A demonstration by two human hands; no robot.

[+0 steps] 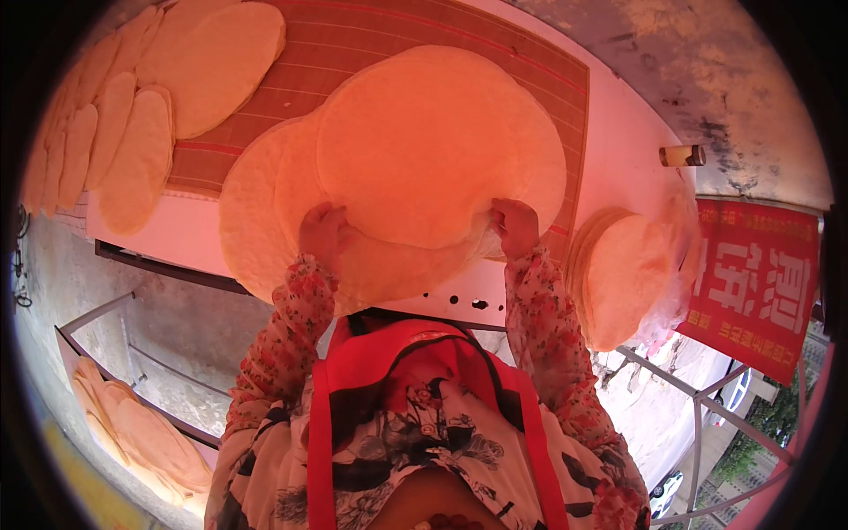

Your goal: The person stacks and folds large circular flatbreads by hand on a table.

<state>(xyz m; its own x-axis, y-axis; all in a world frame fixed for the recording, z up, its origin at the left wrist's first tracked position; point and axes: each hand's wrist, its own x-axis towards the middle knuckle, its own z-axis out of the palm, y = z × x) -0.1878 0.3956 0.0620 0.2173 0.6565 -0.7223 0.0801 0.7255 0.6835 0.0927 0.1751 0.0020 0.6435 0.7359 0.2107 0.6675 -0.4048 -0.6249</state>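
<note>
Several large, thin round flatbreads (424,146) overlap in front of me on a red-brown striped cloth (298,73). At the near left edge of the top flatbread is my left hand (323,232), its fingertips pinching close to the rim. My right hand (515,225) pinches the near right rim, where the thin edge lifts a little. Beneath and to the left, other flatbreads (255,218) spread out past the cloth's edge. Both forearms wear floral sleeves. How many layers the fingers hold cannot be told.
More flatbreads (212,73) lie at the upper left. To the right, a folded stack (619,278) rests by clear plastic. A small jar (682,156) lies near the table's far right edge. A red banner with writing (755,285) hangs at right. A lower-left rack holds further flatbreads (136,430).
</note>
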